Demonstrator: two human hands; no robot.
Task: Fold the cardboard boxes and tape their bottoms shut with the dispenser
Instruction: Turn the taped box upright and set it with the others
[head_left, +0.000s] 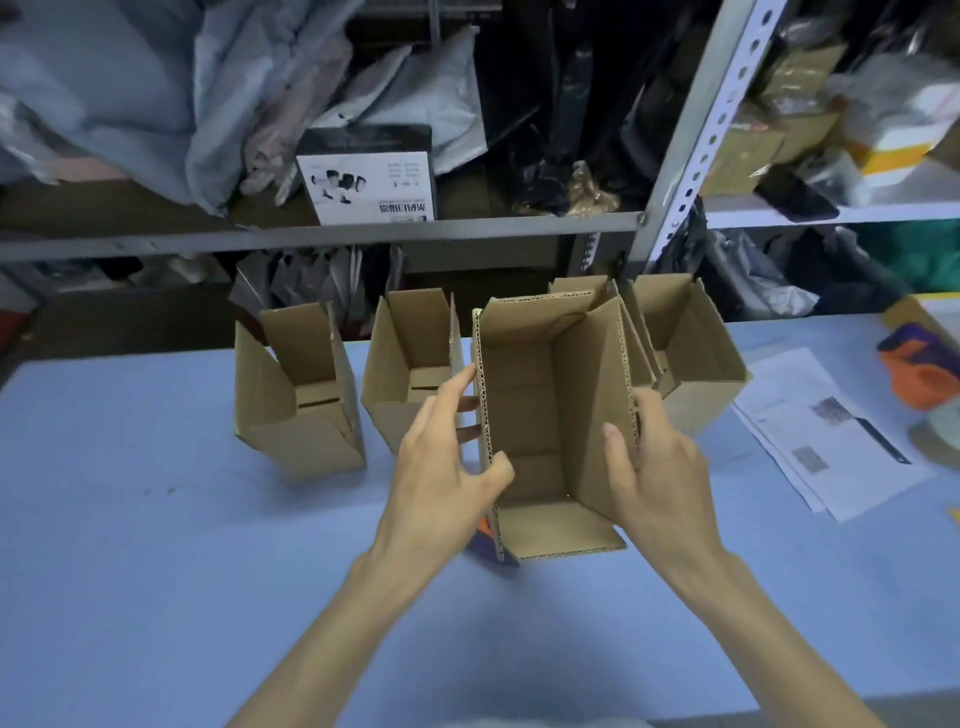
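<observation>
While a row of open cardboard boxes (415, 338) stands along the back of the blue table (156, 571), one more cardboard box (519, 415) sits mid-table between both hands, its open end facing the camera. The left hand (441, 467) pinches its left wall, thumb hooked inside and fingers spread outside. The right hand (660, 467) clamps the right wall the same way. A purple-orange thing (485, 540) peeks out under the near corner, can't tell what. Printed sheets (831, 431) lie to the right, with metal shelving (363, 236) behind.

Illegible upside-down print on white carton (366, 182)
</observation>
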